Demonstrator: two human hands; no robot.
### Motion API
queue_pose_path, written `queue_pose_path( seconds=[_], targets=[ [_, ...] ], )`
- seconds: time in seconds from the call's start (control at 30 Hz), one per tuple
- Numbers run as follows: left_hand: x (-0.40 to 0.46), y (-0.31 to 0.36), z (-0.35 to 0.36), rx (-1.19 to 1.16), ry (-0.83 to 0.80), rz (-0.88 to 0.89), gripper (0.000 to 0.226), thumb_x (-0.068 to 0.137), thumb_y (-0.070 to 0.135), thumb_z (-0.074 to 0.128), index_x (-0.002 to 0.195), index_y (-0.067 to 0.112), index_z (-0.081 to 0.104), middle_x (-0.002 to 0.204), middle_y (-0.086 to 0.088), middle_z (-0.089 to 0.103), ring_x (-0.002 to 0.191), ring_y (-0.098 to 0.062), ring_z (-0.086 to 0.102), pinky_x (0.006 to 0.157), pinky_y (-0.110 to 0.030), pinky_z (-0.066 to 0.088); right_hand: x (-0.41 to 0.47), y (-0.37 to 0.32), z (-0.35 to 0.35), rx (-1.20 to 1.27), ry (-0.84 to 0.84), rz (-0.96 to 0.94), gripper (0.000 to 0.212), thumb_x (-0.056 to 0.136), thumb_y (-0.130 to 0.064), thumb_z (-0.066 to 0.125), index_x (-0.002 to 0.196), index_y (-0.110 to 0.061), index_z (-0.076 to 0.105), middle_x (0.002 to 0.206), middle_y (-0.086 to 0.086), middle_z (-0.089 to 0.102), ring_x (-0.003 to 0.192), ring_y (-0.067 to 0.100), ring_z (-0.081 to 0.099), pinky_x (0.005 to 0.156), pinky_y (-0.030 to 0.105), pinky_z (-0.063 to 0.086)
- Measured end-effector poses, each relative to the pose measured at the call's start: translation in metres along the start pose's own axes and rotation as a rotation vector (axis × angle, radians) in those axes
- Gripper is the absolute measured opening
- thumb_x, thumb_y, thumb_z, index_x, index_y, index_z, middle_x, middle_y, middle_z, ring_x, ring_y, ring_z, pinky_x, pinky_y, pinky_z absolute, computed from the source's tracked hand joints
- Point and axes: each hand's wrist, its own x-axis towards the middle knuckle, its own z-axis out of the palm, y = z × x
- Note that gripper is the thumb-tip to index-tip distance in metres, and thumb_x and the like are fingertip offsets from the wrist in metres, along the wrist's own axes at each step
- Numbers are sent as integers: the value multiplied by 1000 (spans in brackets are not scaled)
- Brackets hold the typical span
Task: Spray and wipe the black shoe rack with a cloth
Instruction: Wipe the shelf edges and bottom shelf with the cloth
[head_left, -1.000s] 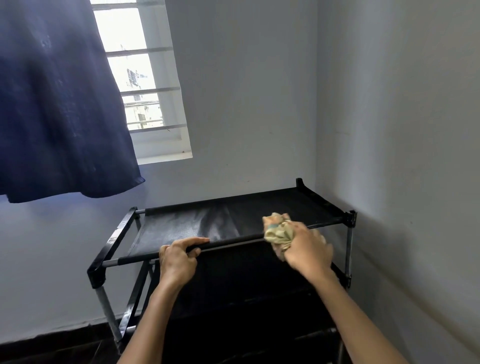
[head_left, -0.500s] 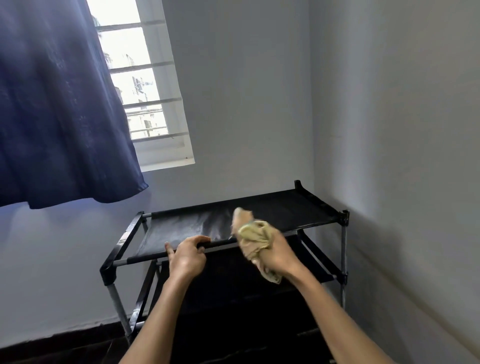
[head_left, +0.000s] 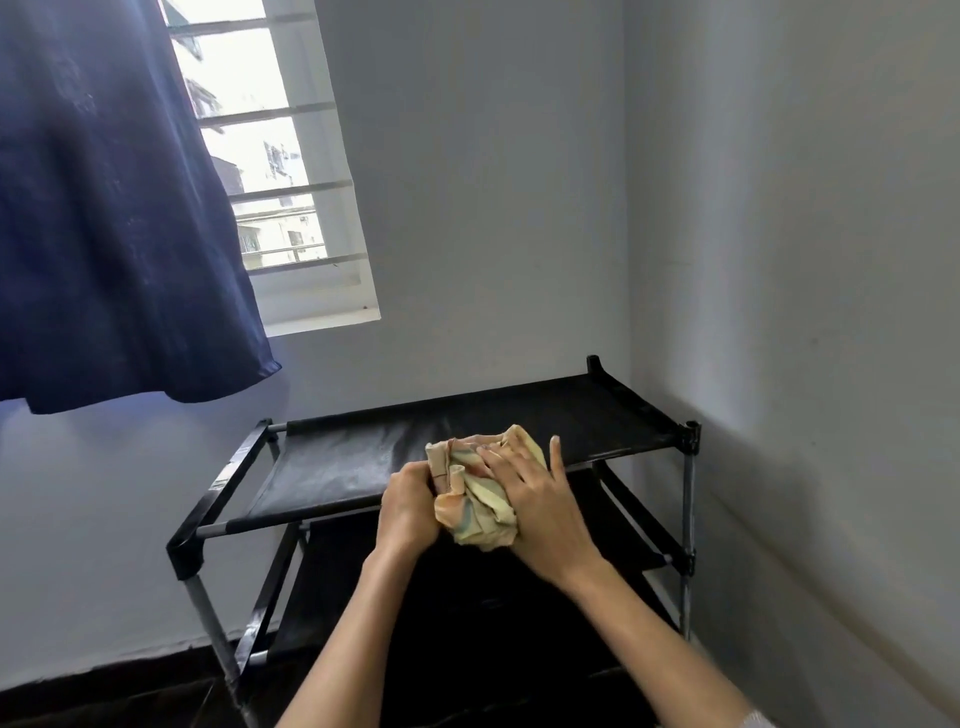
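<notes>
The black shoe rack (head_left: 332, 467) stands in the room's corner, its top fabric shelf facing me and lower shelves dark beneath. A crumpled pale yellow cloth (head_left: 480, 501) is bunched between both hands, just above the front edge of the top shelf. My left hand (head_left: 408, 512) grips the cloth's left side with curled fingers. My right hand (head_left: 535, 496) holds the cloth from the right and top, thumb raised. No spray bottle is in view.
A wall (head_left: 805, 312) runs close along the rack's right side, another behind it. A dark blue curtain (head_left: 104, 208) hangs at upper left beside a barred window (head_left: 270, 171). Dark floor (head_left: 78, 701) shows at lower left.
My left hand left the rack's front bar and took hold of the cloth. My right hand carried the cloth leftward from the bar's right end to the middle.
</notes>
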Motion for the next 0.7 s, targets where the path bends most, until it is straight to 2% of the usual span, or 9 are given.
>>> queue_pose_path(
  seconds=[0.1, 0.2, 0.3, 0.37, 0.47, 0.53, 0.6, 0.63, 0.7],
  targets=[
    [4, -2, 1, -22, -29, 35, 24, 80, 0, 58, 71, 17, 72, 72, 5, 68, 71, -12, 60, 68, -32, 50, -5, 22, -11, -155, -26, -41, 57, 95, -38, 45, 148, -24, 28, 152, -4, 33, 145, 8, 5, 112, 35, -20],
    [6, -3, 1, -100, -46, 31, 19, 82, 5, 67, 94, 18, 75, 90, 4, 70, 88, -9, 63, 83, -20, 45, -18, 55, -37, -63, 21, 150, 48, 94, -27, 49, 140, -37, 39, 148, -16, 35, 144, 2, 5, 116, 31, -7],
    [5, -4, 3, -119, -43, 28, 20, 82, 6, 69, 97, 18, 74, 94, 5, 69, 91, -6, 61, 85, -16, 41, -31, 73, -50, -32, 67, 384, 51, 91, -25, 57, 139, -34, 41, 147, -13, 36, 144, 6, 9, 117, 35, 13],
    [4, -4, 3, -109, -23, 16, 20, 82, 8, 69, 98, 20, 74, 95, 6, 69, 90, -5, 59, 86, -17, 41, -27, 61, -44, -86, 35, 461, 59, 88, -27, 62, 142, -32, 37, 150, -12, 32, 145, 10, 7, 116, 37, 15],
    [5, -3, 4, -77, -6, 32, 19, 82, 9, 70, 95, 21, 75, 94, 5, 71, 90, -9, 62, 86, -21, 44, -14, 27, -29, -58, 29, 358, 62, 83, -32, 67, 138, -35, 39, 147, -15, 35, 142, 8, 13, 111, 32, 20],
    [6, -1, 3, -54, -13, 47, 22, 81, 8, 69, 75, 29, 73, 78, 5, 72, 77, -17, 63, 74, -26, 47, -5, 6, -18, -6, -18, 243, 63, 81, -34, 67, 138, -34, 39, 146, -16, 35, 143, 7, 12, 110, 29, 20],
    [6, -4, 1, -58, -40, 46, 37, 80, 5, 64, 53, 29, 62, 55, 7, 61, 58, -17, 54, 58, -27, 42, -2, -6, -11, 48, -59, 205, 67, 80, -34, 67, 140, -29, 38, 149, -11, 32, 144, 9, 8, 111, 31, 17],
    [7, -6, 0, -56, -64, 52, 38, 81, 2, 62, 52, 28, 60, 53, 9, 58, 56, -13, 51, 56, -25, 41, -4, -7, -10, 60, -58, 186, 67, 81, -35, 66, 141, -27, 37, 150, -9, 31, 145, 9, 6, 112, 31, 16],
    [9, -9, -3, -48, -110, 79, 37, 82, -5, 57, 66, 26, 68, 66, 9, 64, 67, -9, 58, 59, -17, 44, -10, 2, -12, 57, -51, 122, 60, 88, -34, 59, 143, -26, 37, 153, -9, 28, 145, 6, 1, 112, 28, 15]
  ],
)
